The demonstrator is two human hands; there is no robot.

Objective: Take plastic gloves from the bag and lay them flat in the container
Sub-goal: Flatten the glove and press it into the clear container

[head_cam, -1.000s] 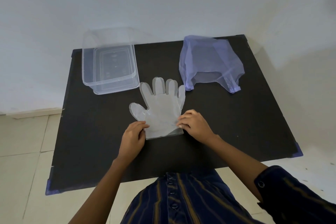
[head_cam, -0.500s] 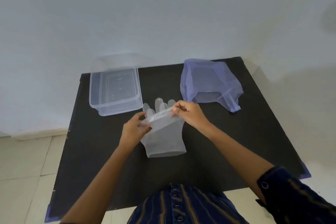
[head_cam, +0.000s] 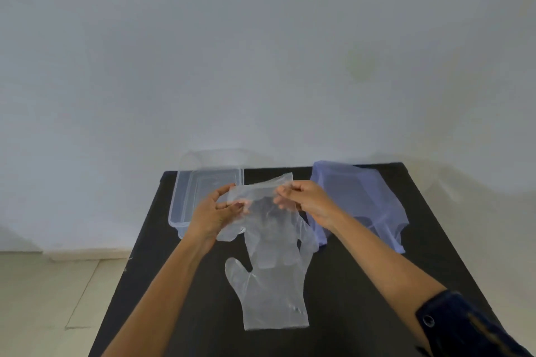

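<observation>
A clear plastic glove [head_cam: 261,206] hangs in the air over the black table, its cuff up and its fingers drooping down. My left hand [head_cam: 213,213] pinches the cuff's left side and my right hand [head_cam: 304,201] pinches its right side. A second clear glove [head_cam: 272,298] lies flat on the table below, thumb to the left. The clear rectangular container [head_cam: 185,200] stands at the table's back left, partly behind my left hand. The pale purple plastic bag [head_cam: 365,200] sits at the back right.
The black table [head_cam: 362,284] stands against a white wall [head_cam: 261,66], with its left edge beside a tiled floor [head_cam: 52,298]. My dark striped sleeve [head_cam: 464,327] shows at the lower right.
Both hands have lifted one glove by its cuff up off the table toward the back. A second glove stays flat on the table. The camera has tilted upward.
</observation>
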